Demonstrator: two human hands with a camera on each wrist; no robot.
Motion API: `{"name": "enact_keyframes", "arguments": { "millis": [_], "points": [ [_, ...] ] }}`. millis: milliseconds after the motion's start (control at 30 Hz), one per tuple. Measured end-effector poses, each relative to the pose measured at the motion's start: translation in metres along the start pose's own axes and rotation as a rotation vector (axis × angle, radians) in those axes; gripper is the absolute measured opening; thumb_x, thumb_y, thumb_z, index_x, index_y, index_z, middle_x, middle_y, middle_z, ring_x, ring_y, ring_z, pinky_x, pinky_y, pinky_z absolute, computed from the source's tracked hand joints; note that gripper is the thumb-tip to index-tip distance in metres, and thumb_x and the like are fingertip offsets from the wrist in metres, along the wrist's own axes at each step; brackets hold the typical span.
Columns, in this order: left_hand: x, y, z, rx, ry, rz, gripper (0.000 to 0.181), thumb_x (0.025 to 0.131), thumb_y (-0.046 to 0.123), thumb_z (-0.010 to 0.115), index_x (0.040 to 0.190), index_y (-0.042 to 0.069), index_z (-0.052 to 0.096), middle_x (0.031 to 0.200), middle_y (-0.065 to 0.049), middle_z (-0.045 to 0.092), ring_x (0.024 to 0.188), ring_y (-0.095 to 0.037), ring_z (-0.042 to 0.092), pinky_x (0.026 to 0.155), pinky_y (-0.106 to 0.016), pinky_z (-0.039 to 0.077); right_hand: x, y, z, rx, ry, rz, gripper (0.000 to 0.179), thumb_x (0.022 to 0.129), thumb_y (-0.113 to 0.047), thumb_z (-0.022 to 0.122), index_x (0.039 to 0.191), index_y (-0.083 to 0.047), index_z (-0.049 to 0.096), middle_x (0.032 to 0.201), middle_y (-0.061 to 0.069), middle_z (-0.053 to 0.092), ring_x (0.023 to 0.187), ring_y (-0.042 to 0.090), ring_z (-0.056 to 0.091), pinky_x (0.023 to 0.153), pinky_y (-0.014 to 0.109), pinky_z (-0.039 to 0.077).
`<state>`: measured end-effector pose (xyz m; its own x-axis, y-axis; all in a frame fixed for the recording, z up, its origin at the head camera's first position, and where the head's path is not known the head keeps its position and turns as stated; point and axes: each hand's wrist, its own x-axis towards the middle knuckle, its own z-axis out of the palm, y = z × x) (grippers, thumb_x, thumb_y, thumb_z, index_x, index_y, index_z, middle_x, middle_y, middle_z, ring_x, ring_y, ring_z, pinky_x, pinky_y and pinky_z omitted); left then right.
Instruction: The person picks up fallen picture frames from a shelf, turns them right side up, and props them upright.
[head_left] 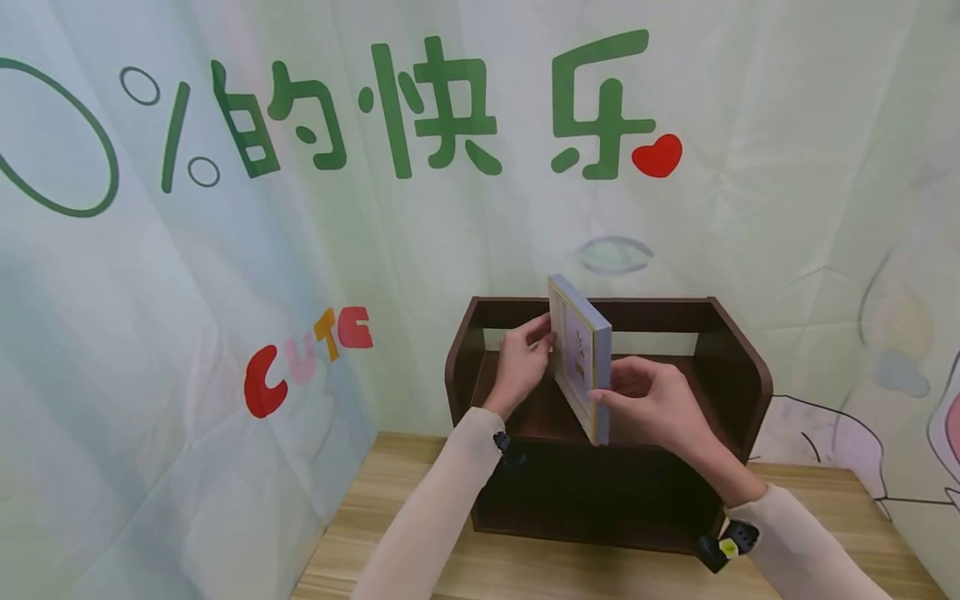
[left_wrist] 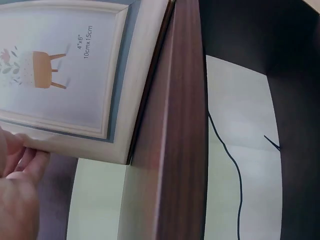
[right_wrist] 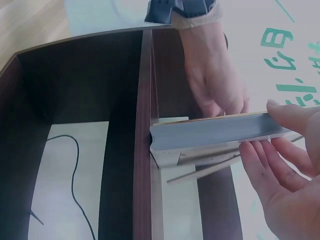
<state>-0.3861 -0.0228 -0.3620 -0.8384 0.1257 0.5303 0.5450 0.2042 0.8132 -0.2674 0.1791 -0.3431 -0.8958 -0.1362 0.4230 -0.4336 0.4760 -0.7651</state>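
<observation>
A picture frame [head_left: 579,358] with a pale border stands upright, edge toward me, at the upper board of a dark brown wooden shelf unit [head_left: 480,367]. My left hand [head_left: 519,360] holds its far side edge with curled fingers. On the near side my right hand [head_left: 663,402] grips it between thumb and fingers. Seen from the left wrist, the front of the picture frame [left_wrist: 75,75] carries a printed plant-pot picture and size text. The right wrist view shows its blue-grey edge [right_wrist: 215,134] against the board, with a thin support leg [right_wrist: 205,173] behind.
The shelf unit stands on a wood-grain table [head_left: 405,475] against a printed curtain [head_left: 420,242]. Its lower compartment [head_left: 592,492] lies below the board. A dark cable [left_wrist: 235,165] shows through the opening at its back.
</observation>
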Motion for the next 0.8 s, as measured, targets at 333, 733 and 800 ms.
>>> {"name": "enact_keyframes", "arguments": {
  "millis": [333, 733, 800],
  "points": [
    [0.008, 0.001, 0.002, -0.002, -0.081, 0.016, 0.038, 0.104, 0.004, 0.062, 0.142, 0.009, 0.067, 0.140, -0.013, 0.070, 0.130, -0.029, 0.069, 0.099, -0.040, 0.061, -0.003, -0.002, 0.011, 0.000, 0.039, 0.000, 0.033, 0.088, -0.031, 0.087, 0.109, -0.010, 0.075, 0.105, 0.010, 0.081, 0.091, 0.018, 0.079, 0.080, 0.022, 0.062],
    [0.012, 0.003, 0.011, -0.005, -0.160, -0.005, 0.038, 0.105, 0.008, 0.062, 0.142, 0.010, 0.067, 0.141, -0.010, 0.070, 0.133, -0.025, 0.066, 0.107, -0.045, 0.057, -0.005, -0.007, 0.023, -0.029, 0.068, -0.002, 0.034, 0.086, -0.034, 0.089, 0.103, -0.010, 0.071, 0.098, 0.006, 0.078, 0.089, 0.018, 0.078, 0.079, 0.026, 0.062],
    [0.012, 0.004, 0.012, -0.004, -0.164, -0.002, 0.037, 0.105, 0.008, 0.063, 0.142, 0.011, 0.067, 0.141, -0.010, 0.070, 0.133, -0.025, 0.066, 0.108, -0.045, 0.056, -0.005, -0.007, 0.023, -0.034, 0.069, -0.005, 0.034, 0.086, -0.035, 0.089, 0.102, -0.011, 0.071, 0.097, 0.006, 0.078, 0.088, 0.018, 0.078, 0.079, 0.026, 0.062]
  ]
}}
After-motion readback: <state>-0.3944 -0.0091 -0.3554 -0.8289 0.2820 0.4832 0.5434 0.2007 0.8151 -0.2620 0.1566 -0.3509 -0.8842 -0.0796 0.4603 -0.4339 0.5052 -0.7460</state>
